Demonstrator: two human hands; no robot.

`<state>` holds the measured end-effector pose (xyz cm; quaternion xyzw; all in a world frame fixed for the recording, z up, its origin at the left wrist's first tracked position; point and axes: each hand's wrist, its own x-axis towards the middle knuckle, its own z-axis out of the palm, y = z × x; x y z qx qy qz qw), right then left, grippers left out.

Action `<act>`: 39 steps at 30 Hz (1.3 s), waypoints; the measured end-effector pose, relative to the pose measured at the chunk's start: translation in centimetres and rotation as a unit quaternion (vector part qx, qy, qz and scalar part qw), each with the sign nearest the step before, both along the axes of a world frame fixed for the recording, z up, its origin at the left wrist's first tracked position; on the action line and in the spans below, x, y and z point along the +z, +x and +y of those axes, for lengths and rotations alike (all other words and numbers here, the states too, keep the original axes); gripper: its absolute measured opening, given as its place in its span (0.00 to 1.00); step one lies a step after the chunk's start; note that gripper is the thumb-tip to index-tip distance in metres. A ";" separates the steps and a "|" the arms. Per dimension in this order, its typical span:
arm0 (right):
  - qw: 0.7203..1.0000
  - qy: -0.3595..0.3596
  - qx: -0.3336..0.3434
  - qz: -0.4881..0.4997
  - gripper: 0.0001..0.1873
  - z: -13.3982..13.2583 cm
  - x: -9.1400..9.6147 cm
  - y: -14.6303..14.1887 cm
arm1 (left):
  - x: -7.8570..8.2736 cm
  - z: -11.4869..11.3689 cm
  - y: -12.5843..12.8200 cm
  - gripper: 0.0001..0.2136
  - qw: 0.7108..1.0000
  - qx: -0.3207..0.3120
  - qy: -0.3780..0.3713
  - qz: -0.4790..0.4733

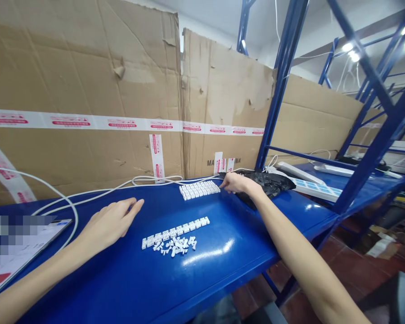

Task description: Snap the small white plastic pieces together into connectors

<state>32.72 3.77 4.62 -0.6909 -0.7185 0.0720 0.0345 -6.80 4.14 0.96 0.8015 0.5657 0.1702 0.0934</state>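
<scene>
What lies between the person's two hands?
In the head view, a block of small white plastic pieces, nearer the right hand than the left hand.

A hand could pass along the blue shelf top [202, 279] in front of the 2 rows of white plastic pieces [200, 190], and through the gap between those rows. Only blue shelf lies between the left hand [108, 223] and the rows. The black plastic bag [266, 183] presses against the right hand [238, 183] on its far side. The white cable [87, 193] and cardboard wall [87, 67] bound the back, and a blue metal post [280, 85] stands beyond the bag.
</scene>
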 end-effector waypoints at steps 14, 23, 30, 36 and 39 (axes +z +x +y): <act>0.998 -0.048 0.008 0.031 0.18 0.4 -0.3 0.6 | -0.2 -0.3 0.3 0.24 1.000 -0.011 -0.007 0.013; 0.889 0.174 0.330 0.265 0.11 -3.7 -1.1 -9.6 | 0.2 -3.7 3.7 0.20 0.920 -0.172 -0.164 -0.312; 0.835 0.254 0.343 0.347 0.05 -5.8 -3.6 -14.3 | 0.5 -4.5 4.0 0.17 0.849 -0.230 -0.261 -0.398; 0.806 0.223 0.325 0.442 0.06 -6.9 -3.0 -14.9 | 0.7 -4.8 4.2 0.14 0.800 -0.255 -0.274 -0.468; 0.788 0.239 0.293 0.485 0.07 -7.2 -2.3 -14.4 | 0.5 -4.5 4.0 0.12 0.778 -0.249 -0.256 -0.517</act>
